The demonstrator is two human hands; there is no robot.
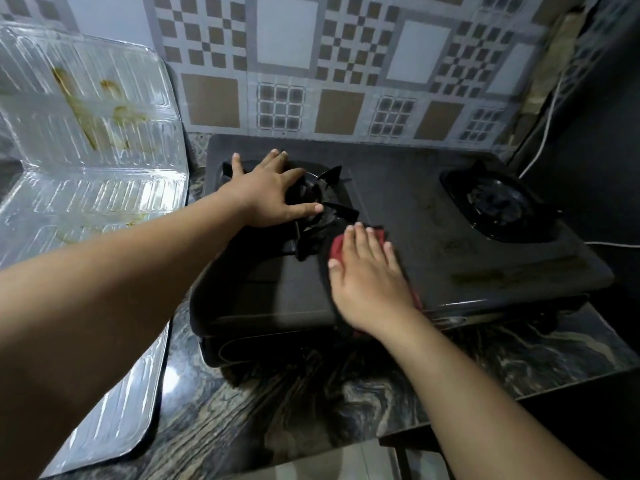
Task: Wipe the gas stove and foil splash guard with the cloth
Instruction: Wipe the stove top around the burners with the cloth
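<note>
A black two-burner gas stove (415, 209) sits on a marbled counter. My right hand (367, 278) lies flat, palm down, on a red cloth (337, 245) near the stove's front middle, just right of the left burner. My left hand (266, 192) rests with fingers spread on the left burner's pan support (329, 209). The silver foil splash guard (86, 140) stands folded at the left of the stove, with yellow-brown grease stains on its upper panel. Most of the cloth is hidden under my right hand.
The right burner (498, 202) sits uncovered at the stove's far right. A checkered tiled wall (311, 64) runs behind. A white cable (550, 109) hangs at the right beside a dark surface. The dark marbled counter (311, 393) extends in front of the stove.
</note>
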